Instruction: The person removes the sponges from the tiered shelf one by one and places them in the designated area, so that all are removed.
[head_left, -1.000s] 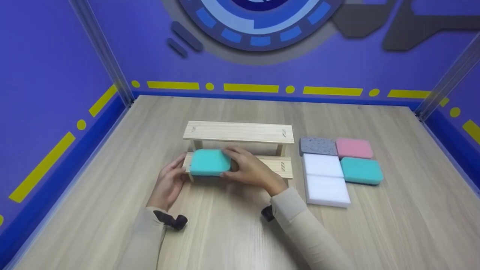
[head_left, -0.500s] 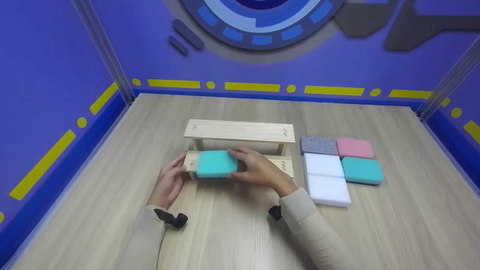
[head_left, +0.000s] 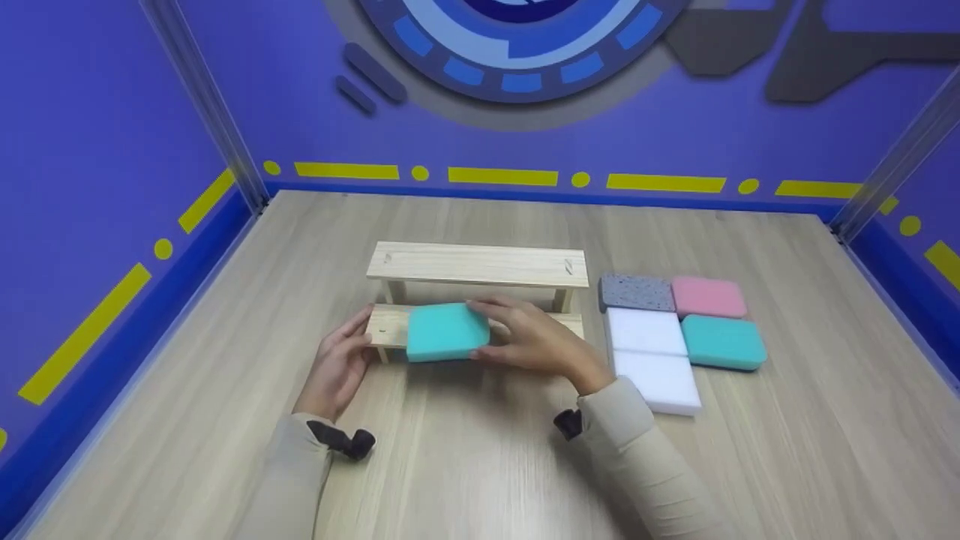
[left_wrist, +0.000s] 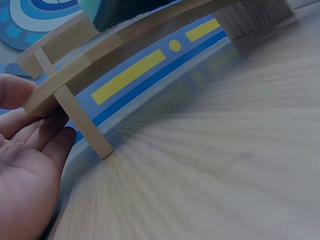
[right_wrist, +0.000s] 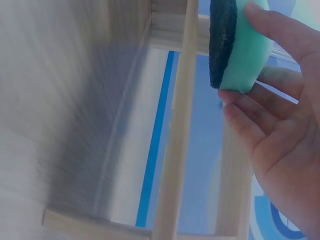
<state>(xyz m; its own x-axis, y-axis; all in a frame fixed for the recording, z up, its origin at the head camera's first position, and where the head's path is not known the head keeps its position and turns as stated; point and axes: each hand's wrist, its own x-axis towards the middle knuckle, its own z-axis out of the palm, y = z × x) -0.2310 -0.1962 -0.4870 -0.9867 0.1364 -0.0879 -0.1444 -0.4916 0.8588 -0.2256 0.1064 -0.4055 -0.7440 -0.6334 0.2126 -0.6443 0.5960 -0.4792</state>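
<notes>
A turquoise sponge [head_left: 448, 331] with a dark scouring side [right_wrist: 222, 42] underneath is held by my right hand [head_left: 536, 341]. Its thumb and fingers grip the sponge's right end, over the lower board [head_left: 388, 324] of a small two-step wooden rack. In the right wrist view a gap shows between sponge and board. My left hand [head_left: 341, 367] pinches the left end of that lower board, thumb above and fingers below, as the left wrist view shows. Behind it stands the higher board [head_left: 480, 264] of the rack, with nothing on it.
Right of the rack lie a speckled grey sponge [head_left: 637, 291], a pink sponge [head_left: 709, 297], a second turquoise sponge [head_left: 724, 341] and two white sponges [head_left: 646, 330], packed together. Blue walls [head_left: 90, 150] bound the wooden table [head_left: 465, 480] at the back and sides.
My right hand has carried the turquoise sponge rightward from the lower board's left end toward its middle, and the sponge has turned slightly. The left hand keeps its hold on the board.
</notes>
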